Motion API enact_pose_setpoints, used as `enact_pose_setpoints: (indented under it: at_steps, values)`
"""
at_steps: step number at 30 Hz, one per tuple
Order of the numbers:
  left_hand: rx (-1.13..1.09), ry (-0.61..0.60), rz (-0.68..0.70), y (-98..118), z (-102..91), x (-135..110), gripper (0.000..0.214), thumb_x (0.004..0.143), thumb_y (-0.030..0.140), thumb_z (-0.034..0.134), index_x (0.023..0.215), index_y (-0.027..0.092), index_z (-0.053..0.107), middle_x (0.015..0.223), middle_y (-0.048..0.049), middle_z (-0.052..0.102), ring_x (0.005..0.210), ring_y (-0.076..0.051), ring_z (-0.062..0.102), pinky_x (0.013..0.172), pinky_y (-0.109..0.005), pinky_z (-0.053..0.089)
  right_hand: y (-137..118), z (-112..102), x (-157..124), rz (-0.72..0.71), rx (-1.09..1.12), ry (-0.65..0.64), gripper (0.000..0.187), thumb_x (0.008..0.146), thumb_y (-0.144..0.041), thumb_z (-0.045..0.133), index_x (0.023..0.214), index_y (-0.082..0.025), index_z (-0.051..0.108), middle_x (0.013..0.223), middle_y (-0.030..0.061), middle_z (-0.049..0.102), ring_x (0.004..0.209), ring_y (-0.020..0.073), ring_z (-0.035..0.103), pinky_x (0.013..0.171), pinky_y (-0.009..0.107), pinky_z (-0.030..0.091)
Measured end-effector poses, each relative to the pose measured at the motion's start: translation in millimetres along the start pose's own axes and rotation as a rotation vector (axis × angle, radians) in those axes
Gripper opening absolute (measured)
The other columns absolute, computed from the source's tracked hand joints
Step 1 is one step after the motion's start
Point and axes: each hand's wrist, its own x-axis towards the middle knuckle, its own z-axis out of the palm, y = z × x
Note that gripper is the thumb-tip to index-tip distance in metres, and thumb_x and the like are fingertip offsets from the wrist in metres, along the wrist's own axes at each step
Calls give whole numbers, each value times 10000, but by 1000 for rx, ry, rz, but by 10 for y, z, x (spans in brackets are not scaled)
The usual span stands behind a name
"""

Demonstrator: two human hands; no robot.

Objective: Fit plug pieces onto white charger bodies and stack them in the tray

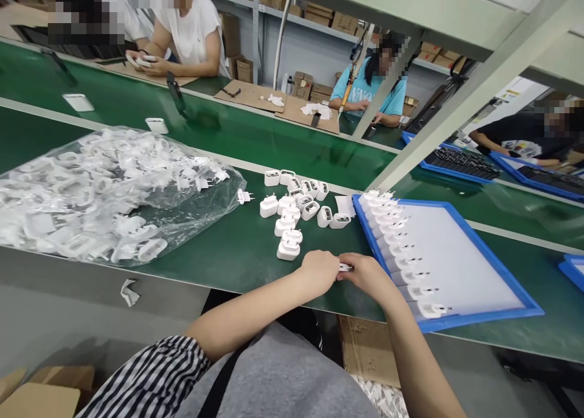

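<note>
My left hand [320, 272] and my right hand [368, 274] meet over the near edge of the green bench, both closed on a small white charger part [345, 268]. My fingers cover most of it. Just beyond my left hand stand several white charger housings [310, 210], open ends up with circuitry inside. Beside them is a group of white chargers with plug pins [288, 249]. To the right of my right hand, a blue-rimmed tray [483, 254] holds a row of white plug chargers [406, 263] along its left side.
A large clear plastic bag [182, 214] of white plug parts lies at left; one loose plug part [245, 196] sits by its mouth. Two white housings [157, 125] rest on the green conveyor [228, 135]. A slanted metal post [438, 95] rises behind the tray. Co-workers [191, 34] sit across.
</note>
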Motion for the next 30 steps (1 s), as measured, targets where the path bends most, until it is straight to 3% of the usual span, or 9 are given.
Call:
enact_pose_setpoints:
  at_steps: [3,9,15,18,21,24,26,28,30]
  values:
    - [15,-95,-14,52,-104,64,167,668,160,540,821,128,600,841,-113,603,793,-197,562,608,-223,421,-20,-46,-8,16,0,-59,182,612,-120,502,729,-210,608,734,9,620,706,179,559,621,258,398]
    - [20,-152,113,-40,-140,85,217,682,230,531,848,107,595,803,-116,612,785,-205,562,616,-247,436,-11,-35,-45,101,116,-129,184,615,-176,494,752,-231,604,664,-19,627,634,165,553,581,239,376]
    - [14,-322,33,22,-270,236,363,552,211,654,883,79,586,876,-138,597,790,-236,557,615,-265,444,35,-23,1,140,156,-180,108,596,-185,479,615,-208,583,639,-9,617,616,165,542,555,238,375]
    - [-17,-313,-20,123,-265,198,342,590,211,625,905,84,580,918,-140,584,819,-238,547,632,-269,441,77,-7,-6,104,174,-138,120,595,-216,492,662,-203,591,658,5,611,602,162,536,556,243,390]
    - [-5,-230,-38,104,-244,-77,309,613,157,587,916,93,575,934,-143,576,847,-238,536,647,-263,434,85,118,-53,18,228,-34,214,608,-292,510,780,-198,594,726,28,600,601,158,531,557,250,413]
    - [-26,-143,-162,-244,-305,-497,211,611,92,537,804,139,609,829,-115,608,783,-233,554,634,-281,432,-4,354,-115,-67,307,86,283,645,-350,493,871,-201,575,840,47,571,638,146,533,575,240,433]
    - [-90,95,-459,-666,-389,-687,193,647,134,495,809,152,599,840,-116,603,803,-255,543,672,-336,420,-119,513,-126,-85,316,149,286,671,-361,476,897,-211,565,868,45,547,638,132,530,575,229,438]
    - [-158,280,-647,-1117,-464,-700,344,662,152,477,999,90,507,952,-167,559,876,-299,507,710,-394,396,-254,634,-92,-93,308,179,276,687,-357,466,910,-222,558,852,36,527,618,119,523,568,221,438]
    - [-197,344,-591,-1466,-488,-550,545,663,212,507,1160,69,336,1135,-164,444,985,-276,445,782,-349,374,-373,710,-25,-101,309,183,264,697,-349,460,916,-232,550,846,27,514,609,113,518,569,222,438]
